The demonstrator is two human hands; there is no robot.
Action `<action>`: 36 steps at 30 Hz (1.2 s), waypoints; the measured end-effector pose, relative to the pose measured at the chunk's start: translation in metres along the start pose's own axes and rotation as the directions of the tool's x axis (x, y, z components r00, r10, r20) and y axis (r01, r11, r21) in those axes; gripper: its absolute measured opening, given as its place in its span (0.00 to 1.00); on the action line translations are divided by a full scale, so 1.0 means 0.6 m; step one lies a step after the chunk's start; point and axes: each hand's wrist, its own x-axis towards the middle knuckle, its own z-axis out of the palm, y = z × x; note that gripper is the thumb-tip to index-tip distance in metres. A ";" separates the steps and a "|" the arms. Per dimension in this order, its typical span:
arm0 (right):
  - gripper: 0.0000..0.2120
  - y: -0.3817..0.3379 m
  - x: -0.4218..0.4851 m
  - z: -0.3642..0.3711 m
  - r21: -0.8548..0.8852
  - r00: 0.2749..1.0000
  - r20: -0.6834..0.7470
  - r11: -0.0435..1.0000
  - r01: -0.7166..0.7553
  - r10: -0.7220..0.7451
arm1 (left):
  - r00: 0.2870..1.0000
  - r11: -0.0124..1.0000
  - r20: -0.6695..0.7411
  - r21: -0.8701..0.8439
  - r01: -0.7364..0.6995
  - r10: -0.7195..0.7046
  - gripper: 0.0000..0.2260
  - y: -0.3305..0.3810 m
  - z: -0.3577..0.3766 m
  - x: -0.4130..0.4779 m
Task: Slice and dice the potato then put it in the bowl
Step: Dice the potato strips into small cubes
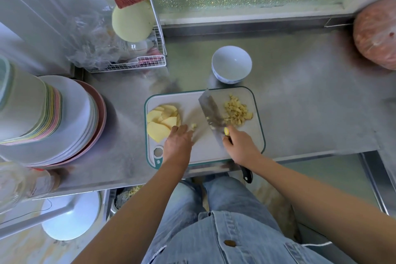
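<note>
Dicing stage, partway done by the look of the board. Potato slices [162, 123] lie fanned at the left edge of the cutting board [254, 135], not yet cut down.

Your left hand [177, 143] lies palm down just right of them. Its fingers are straight and pressed together and hold nothing. The tips are at the nearest slice; I cannot tell if they touch it. A few loose cubes [194, 126] sit just beyond the fingertips.

The cleaver [211, 111] crosses the board's middle with its tip toward the far edge and its broad face tilted into view. Your right hand [240, 146] grips its handle near the board's near edge, fingers curled round it. The handle's butt sticks out behind the wrist.

The diced potato pile [235, 111] sits against the blade's right side, toward the far right corner. The white bowl [231, 66] stands on the steel worktop [310, 92] just past the board's far edge, and it looks empty.

Judgement on the next move: draw a few slices to the board's centre, stack them, and curl your fingertips back before you chop. Cut strips first, then crosswise. The transfer to the bowl has not started.
</note>
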 end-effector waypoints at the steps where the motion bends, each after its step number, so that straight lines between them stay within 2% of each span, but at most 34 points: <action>1: 0.06 0.005 0.002 -0.003 -0.003 0.999 -0.028 0.999 -0.045 0.045 | 1.000 1.000 0.005 0.013 -0.023 0.023 0.14 -0.002 0.001 -0.002; 3: 0.07 0.014 0.005 -0.012 0.021 0.986 -0.109 0.992 -0.122 0.124 | 0.999 0.999 -0.002 0.005 -0.049 0.049 0.14 -0.006 0.002 -0.008; 5: 0.07 0.009 0.002 -0.017 0.065 0.984 -0.133 0.992 -0.111 0.119 | 0.999 0.999 -0.023 -0.033 -0.040 0.039 0.13 -0.009 -0.002 -0.016; 7: 0.06 -0.015 -0.006 -0.011 0.089 0.998 -0.060 0.996 -0.010 0.016 | 0.996 0.999 -0.086 -0.046 -0.025 0.021 0.11 -0.016 -0.015 -0.025; 10: 0.05 -0.057 -0.018 0.017 0.088 0.994 0.051 0.992 0.094 -0.098 | 0.982 1.000 -0.187 0.018 0.016 -0.012 0.16 -0.032 -0.021 -0.029; 15: 0.06 -0.064 -0.022 0.042 0.106 0.996 0.084 0.994 0.032 -0.041 | 0.994 0.987 -0.094 0.143 0.070 -0.057 0.19 -0.038 -0.025 -0.028; 18: 0.06 -0.029 -0.016 0.023 0.071 0.999 0.000 0.997 -0.034 0.034 | 0.997 0.987 -0.060 0.144 0.064 -0.056 0.19 -0.040 -0.023 -0.029; 21: 0.07 -0.001 -0.007 -0.004 0.118 0.984 -0.085 0.982 -0.146 0.157 | 0.998 0.988 -0.051 0.145 0.051 -0.044 0.19 -0.043 -0.025 -0.027; 23: 0.09 -0.005 -0.008 -0.011 0.146 0.986 -0.084 0.980 -0.132 0.145 | 0.998 0.987 -0.047 0.153 0.047 -0.040 0.19 -0.042 -0.027 -0.027; 26: 0.09 -0.023 -0.015 -0.006 0.126 0.999 -0.003 0.991 -0.054 0.054 | 0.998 0.983 -0.035 0.178 0.049 -0.043 0.20 -0.040 -0.030 -0.024; 29: 0.09 -0.012 -0.015 -0.013 0.131 0.993 0.004 0.984 -0.120 0.120 | 0.999 0.976 -0.029 0.212 0.051 -0.046 0.20 -0.039 -0.035 -0.020; 33: 0.08 -0.001 -0.021 -0.051 0.366 0.967 0.003 0.899 -0.240 0.256 | 0.997 0.991 -0.076 0.127 0.038 -0.029 0.18 -0.015 -0.043 -0.009; 36: 0.06 -0.005 -0.028 -0.073 0.524 0.964 0.073 0.812 -0.256 0.257 | 0.971 0.986 -0.173 0.009 -0.165 0.164 0.19 0.031 -0.044 0.006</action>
